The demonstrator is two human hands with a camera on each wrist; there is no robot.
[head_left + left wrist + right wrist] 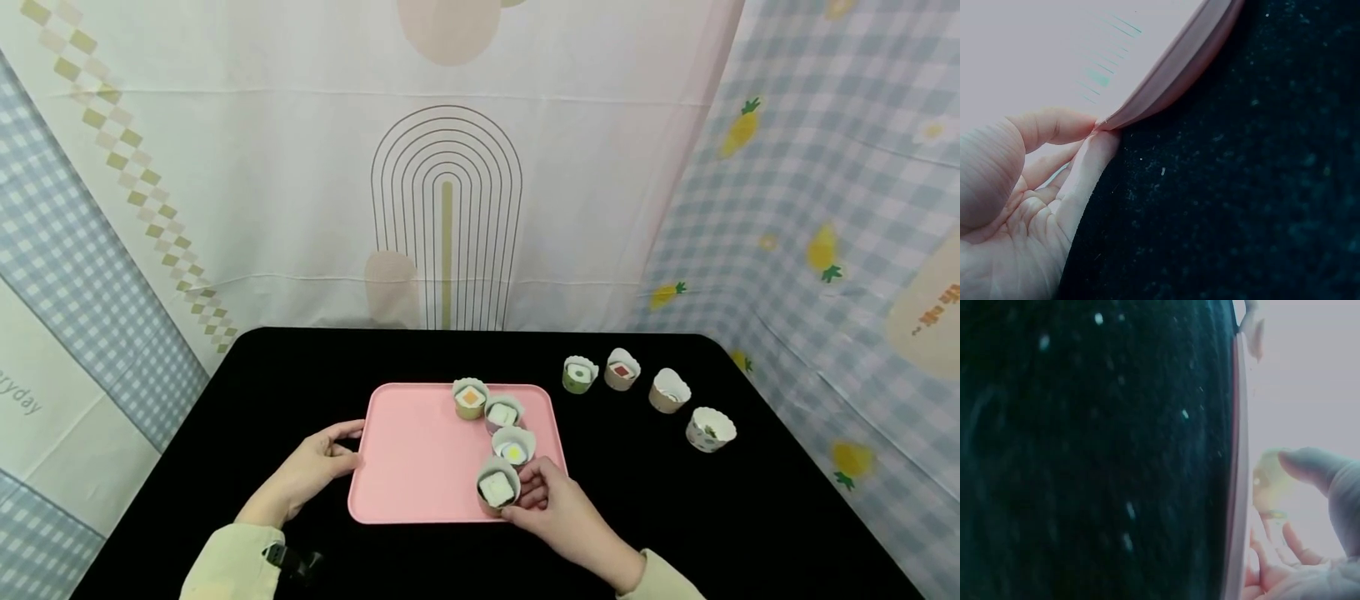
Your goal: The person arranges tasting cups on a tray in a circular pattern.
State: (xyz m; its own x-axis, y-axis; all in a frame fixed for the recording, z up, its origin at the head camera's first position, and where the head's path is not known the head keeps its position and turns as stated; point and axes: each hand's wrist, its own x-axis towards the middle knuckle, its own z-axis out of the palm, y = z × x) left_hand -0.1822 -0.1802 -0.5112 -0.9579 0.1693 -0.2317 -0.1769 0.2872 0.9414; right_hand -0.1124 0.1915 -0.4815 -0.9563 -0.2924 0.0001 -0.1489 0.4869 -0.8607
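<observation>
Pale, scalloped paper cup (pixel 497 465), gripped by right hand (pixel 561 512). Pink rectangular tray (pixel 420 467), rim pinched by left hand (pixel 311 468). Cup's whitish block (pixel 497 489): head view only.

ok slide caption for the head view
Left hand holding the edge of a pink tray, right hand at its nearest cup, four other cups beyond it at right.

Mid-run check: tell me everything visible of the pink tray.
The pink tray is a rounded rectangle with a raised rim, plastic-looking, flat on the black table. Three paper cups stand toward its right side; the right hand holds a fourth by its near edge. The left hand touches its left rim.
</observation>
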